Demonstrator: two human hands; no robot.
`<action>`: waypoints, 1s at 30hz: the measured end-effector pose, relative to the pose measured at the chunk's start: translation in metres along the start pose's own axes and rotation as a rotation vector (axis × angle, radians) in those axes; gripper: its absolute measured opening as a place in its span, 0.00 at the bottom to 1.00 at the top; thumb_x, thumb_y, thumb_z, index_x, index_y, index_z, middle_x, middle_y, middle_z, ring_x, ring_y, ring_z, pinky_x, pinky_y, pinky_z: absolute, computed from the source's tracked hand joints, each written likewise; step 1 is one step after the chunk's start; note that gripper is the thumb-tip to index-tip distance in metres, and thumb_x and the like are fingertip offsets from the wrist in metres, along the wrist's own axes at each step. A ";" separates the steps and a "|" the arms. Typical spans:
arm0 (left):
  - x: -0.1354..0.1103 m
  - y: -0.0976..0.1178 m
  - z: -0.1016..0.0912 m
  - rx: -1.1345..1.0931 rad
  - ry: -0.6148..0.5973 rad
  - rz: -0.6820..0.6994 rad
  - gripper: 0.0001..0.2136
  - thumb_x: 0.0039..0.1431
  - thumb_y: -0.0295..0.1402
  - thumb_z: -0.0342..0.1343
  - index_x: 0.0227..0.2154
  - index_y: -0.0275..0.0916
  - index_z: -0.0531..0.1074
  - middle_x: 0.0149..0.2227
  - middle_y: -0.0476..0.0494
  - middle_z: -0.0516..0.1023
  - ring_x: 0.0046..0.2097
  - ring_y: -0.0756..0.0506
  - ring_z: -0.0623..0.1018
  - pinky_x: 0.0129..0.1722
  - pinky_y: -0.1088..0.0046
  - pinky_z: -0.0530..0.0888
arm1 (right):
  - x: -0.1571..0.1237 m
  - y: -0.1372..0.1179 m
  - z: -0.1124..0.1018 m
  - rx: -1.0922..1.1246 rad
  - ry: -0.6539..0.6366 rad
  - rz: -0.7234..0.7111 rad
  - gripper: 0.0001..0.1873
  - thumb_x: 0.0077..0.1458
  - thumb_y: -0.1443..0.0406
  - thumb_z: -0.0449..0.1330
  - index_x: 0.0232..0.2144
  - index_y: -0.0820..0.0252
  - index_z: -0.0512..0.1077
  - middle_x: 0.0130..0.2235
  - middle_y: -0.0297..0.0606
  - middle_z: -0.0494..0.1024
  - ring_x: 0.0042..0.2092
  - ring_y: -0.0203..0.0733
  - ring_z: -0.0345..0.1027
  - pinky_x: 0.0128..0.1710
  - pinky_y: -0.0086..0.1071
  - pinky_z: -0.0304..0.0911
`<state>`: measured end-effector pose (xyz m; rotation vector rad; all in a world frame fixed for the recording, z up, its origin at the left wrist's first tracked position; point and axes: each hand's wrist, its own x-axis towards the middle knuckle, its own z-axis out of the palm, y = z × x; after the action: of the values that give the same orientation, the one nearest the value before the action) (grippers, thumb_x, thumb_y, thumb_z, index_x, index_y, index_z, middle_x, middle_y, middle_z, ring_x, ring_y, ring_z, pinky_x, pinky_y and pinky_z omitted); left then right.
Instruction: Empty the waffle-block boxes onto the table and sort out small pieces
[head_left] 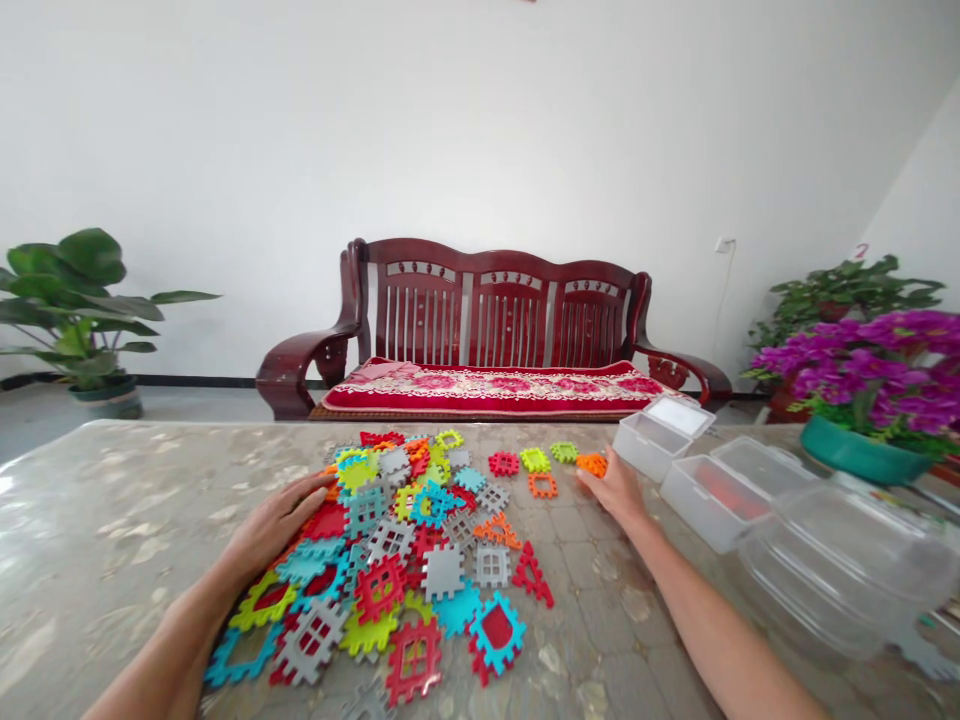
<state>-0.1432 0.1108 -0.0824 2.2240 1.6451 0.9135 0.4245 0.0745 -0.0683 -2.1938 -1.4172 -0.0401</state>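
A heap of colourful interlocking plastic tiles [405, 560] lies on the marble-patterned table [112, 540]. My left hand [277, 522] rests flat on the left side of the heap, fingers stretched out over a red tile. My right hand [613, 486] reaches to the far right of the tiles, its fingertips at an orange tile [592, 463]; whether it grips the tile is not clear. Beside it lie a red tile [503, 463], a yellow-green tile [535, 459], a green tile [564, 452] and an orange frame tile [542, 485].
Clear plastic boxes [720, 490] stand at the right, one with its lid [679, 415] raised. A large clear container [847, 560] sits nearer. A pot of purple flowers [870, 400] is at the far right. Behind the table stand a red wooden bench [495, 340] and a leafy plant [82, 310].
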 end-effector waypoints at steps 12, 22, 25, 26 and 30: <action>-0.002 -0.003 0.002 -0.004 0.000 -0.033 0.31 0.59 0.59 0.43 0.50 0.44 0.78 0.58 0.44 0.76 0.59 0.38 0.74 0.61 0.62 0.69 | -0.006 0.006 -0.014 -0.031 -0.016 0.025 0.36 0.53 0.55 0.58 0.61 0.63 0.64 0.55 0.52 0.76 0.55 0.57 0.70 0.53 0.42 0.63; -0.001 -0.007 0.005 0.004 -0.008 -0.042 0.32 0.59 0.60 0.43 0.51 0.44 0.78 0.58 0.44 0.76 0.59 0.38 0.74 0.62 0.62 0.68 | -0.009 0.005 -0.028 -0.061 0.024 0.054 0.34 0.55 0.52 0.56 0.61 0.60 0.64 0.51 0.50 0.78 0.51 0.56 0.73 0.48 0.42 0.65; -0.001 -0.008 0.005 0.000 -0.004 -0.039 0.31 0.59 0.60 0.43 0.51 0.44 0.78 0.58 0.44 0.76 0.59 0.37 0.74 0.61 0.62 0.69 | -0.005 -0.001 -0.031 -0.102 0.050 0.048 0.34 0.55 0.52 0.57 0.61 0.59 0.64 0.48 0.51 0.79 0.50 0.56 0.73 0.47 0.42 0.66; -0.001 -0.008 0.005 -0.002 0.000 -0.037 0.31 0.59 0.60 0.43 0.51 0.44 0.78 0.58 0.43 0.76 0.59 0.37 0.74 0.61 0.61 0.69 | -0.003 -0.004 -0.031 -0.120 0.048 0.035 0.34 0.55 0.52 0.57 0.61 0.58 0.64 0.47 0.51 0.79 0.49 0.56 0.73 0.46 0.42 0.65; -0.002 -0.007 0.005 -0.008 -0.002 -0.052 0.32 0.59 0.60 0.43 0.52 0.44 0.77 0.58 0.43 0.75 0.60 0.37 0.73 0.62 0.60 0.67 | 0.001 -0.015 -0.026 -0.228 0.013 -0.049 0.35 0.54 0.52 0.58 0.61 0.60 0.64 0.46 0.52 0.79 0.50 0.57 0.72 0.47 0.43 0.65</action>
<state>-0.1458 0.1125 -0.0905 2.1655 1.6867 0.9035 0.4190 0.0687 -0.0390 -2.3344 -1.5245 -0.2440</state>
